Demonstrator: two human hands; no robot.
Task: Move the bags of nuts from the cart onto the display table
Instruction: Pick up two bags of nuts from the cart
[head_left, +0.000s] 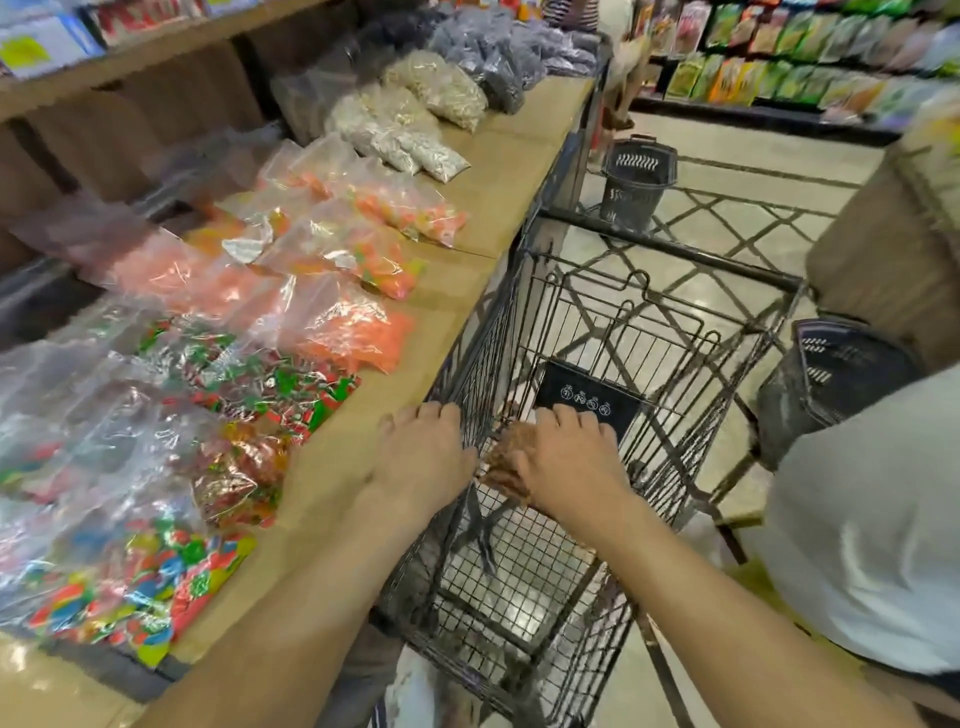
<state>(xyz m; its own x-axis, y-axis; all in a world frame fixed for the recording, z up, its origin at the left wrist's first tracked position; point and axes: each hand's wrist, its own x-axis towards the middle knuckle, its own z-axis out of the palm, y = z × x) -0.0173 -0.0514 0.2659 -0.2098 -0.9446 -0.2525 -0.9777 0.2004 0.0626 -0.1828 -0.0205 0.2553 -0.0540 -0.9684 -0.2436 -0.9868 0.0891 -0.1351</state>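
Cardboard-topped display table (509, 156) on one side, cart (675, 255) beside it, where the right hand (569, 457) curls over a soft, likely slippery bag of nuts (506, 451), left hand (421, 457) alongside, grip unclear; best cradled under both ends

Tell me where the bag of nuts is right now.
Head view, low centre: the bag of nuts is in the cart by its left wall, between the left hand and the right hand, just right of the display table.
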